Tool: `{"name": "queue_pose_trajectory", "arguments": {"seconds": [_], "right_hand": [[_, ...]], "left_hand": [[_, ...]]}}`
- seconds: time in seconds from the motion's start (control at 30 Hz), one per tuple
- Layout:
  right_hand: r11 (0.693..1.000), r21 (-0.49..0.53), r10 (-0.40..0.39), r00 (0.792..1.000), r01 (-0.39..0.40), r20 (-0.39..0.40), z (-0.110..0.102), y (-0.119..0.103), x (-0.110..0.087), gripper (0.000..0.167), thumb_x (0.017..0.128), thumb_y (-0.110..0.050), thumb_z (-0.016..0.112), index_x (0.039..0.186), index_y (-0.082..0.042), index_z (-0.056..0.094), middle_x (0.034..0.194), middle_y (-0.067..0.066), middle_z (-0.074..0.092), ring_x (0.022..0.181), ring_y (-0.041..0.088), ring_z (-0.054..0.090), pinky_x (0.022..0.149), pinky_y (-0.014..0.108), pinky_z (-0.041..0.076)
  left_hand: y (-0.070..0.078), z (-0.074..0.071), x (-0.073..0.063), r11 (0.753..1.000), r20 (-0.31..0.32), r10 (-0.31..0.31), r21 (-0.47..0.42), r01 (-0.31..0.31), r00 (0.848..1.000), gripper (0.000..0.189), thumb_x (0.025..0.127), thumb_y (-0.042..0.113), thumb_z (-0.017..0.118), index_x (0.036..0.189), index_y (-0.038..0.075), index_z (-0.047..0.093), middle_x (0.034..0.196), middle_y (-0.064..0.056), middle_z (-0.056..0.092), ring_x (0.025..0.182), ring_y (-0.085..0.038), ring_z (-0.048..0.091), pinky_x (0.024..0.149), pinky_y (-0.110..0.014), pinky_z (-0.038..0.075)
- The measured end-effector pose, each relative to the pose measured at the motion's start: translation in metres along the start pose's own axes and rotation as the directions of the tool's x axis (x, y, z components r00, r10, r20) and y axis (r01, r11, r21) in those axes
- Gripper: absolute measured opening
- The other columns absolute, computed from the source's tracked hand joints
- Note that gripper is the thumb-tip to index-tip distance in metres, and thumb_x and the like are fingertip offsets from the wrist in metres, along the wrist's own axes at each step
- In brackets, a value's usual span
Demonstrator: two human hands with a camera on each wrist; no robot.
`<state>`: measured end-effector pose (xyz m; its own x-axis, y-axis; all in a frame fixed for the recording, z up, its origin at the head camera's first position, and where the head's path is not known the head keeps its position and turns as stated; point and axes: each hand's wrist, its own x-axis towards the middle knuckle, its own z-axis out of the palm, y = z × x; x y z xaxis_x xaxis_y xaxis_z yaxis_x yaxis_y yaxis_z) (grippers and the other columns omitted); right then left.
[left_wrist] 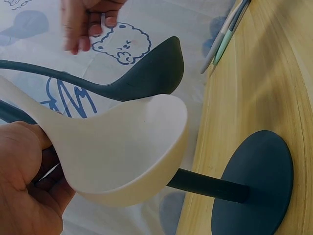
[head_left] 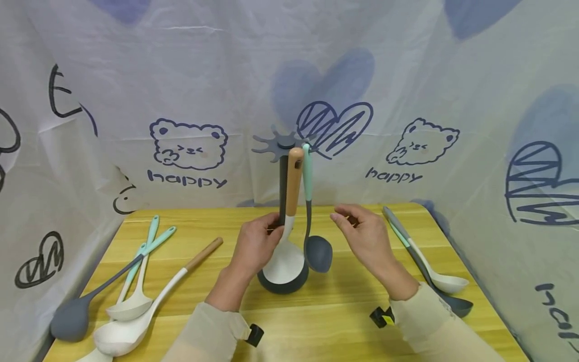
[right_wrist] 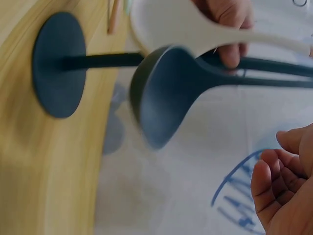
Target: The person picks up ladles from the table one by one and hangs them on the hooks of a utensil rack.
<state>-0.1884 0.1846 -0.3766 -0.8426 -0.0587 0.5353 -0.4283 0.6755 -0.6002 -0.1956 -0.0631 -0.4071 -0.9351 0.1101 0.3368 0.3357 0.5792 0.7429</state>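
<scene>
In the head view, a dark rotating-style utensil stand [head_left: 286, 142] with a hooked top stands upright at the table's middle, on a round base [left_wrist: 254, 186]. My left hand [head_left: 258, 244] grips its pole, partly hidden behind the white ladle. That white ladle [head_left: 284, 264] hangs at the front, its wooden handle [head_left: 294, 183] uppermost. On the stand's right side hangs a dark grey ladle [head_left: 318, 254] with a mint handle [head_left: 307, 173]. Apart from it, to the right, my right hand [head_left: 364, 236] hovers with loosely curled fingers and holds nothing.
At left on the wooden table [head_left: 334, 322] lie a dark utensil [head_left: 70, 319], a small white ladle [head_left: 131, 307] and a larger white spoon [head_left: 119, 339] with a wooden handle, overlapping. A white ladle [head_left: 448, 283] and a dark one [head_left: 459, 305] lie at right. Printed cloth [head_left: 253, 60] encloses the table.
</scene>
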Motion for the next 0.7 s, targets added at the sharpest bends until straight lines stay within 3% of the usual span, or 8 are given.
{"name": "queue_pose_trajectory", "arguments": {"seconds": [0.13, 0.3, 0.53, 0.7], "right_hand": [[0.995, -0.022, 0.096, 0.995, -0.096, 0.014, -0.002, 0.022, -0.002, 0.016, 0.101, -0.018, 0.073, 0.109, -0.006, 0.08, 0.092, 0.009, 0.078, 0.075, 0.019, 0.066, 0.065, 0.026, 0.053], [0.973, -0.062, 0.224, 0.973, -0.221, 0.048, -0.003, 0.055, -0.002, 0.022, 0.105, -0.022, 0.068, 0.113, -0.005, 0.079, 0.089, 0.01, 0.076, 0.07, 0.018, 0.063, 0.06, 0.028, 0.05], [0.93, -0.185, 0.337, 0.937, -0.317, 0.091, -0.015, 0.105, 0.002, 0.029, 0.108, -0.026, 0.061, 0.117, -0.003, 0.077, 0.094, 0.014, 0.076, 0.07, 0.019, 0.065, 0.062, 0.033, 0.05], [0.895, -0.267, 0.401, 0.907, -0.358, 0.129, -0.026, 0.137, 0.004, 0.034, 0.108, -0.025, 0.056, 0.122, 0.0, 0.075, 0.096, 0.018, 0.076, 0.058, 0.018, 0.053, 0.055, 0.032, 0.043]], "left_hand": [[0.001, -0.001, 0.0, 1.0, 0.001, -0.007, -0.004, 0.007, 1.0, 0.022, 0.102, 0.013, 0.071, 0.122, 0.008, 0.077, 0.11, -0.01, 0.08, 0.101, -0.025, 0.077, 0.081, -0.041, 0.064], [0.001, -0.001, -0.001, 1.0, -0.003, -0.006, -0.009, 0.006, 1.0, 0.022, 0.102, 0.012, 0.071, 0.122, 0.008, 0.077, 0.11, -0.01, 0.08, 0.102, -0.025, 0.077, 0.081, -0.041, 0.064], [0.001, -0.001, -0.001, 1.0, 0.0, -0.014, -0.009, 0.014, 1.0, 0.02, 0.102, 0.012, 0.071, 0.12, 0.009, 0.077, 0.109, -0.009, 0.08, 0.101, -0.024, 0.076, 0.081, -0.042, 0.064], [0.002, 0.0, 0.0, 1.0, 0.006, -0.025, -0.015, 0.025, 1.0, 0.022, 0.102, 0.012, 0.07, 0.122, 0.009, 0.077, 0.11, -0.009, 0.08, 0.102, -0.024, 0.076, 0.082, -0.042, 0.064]]}}
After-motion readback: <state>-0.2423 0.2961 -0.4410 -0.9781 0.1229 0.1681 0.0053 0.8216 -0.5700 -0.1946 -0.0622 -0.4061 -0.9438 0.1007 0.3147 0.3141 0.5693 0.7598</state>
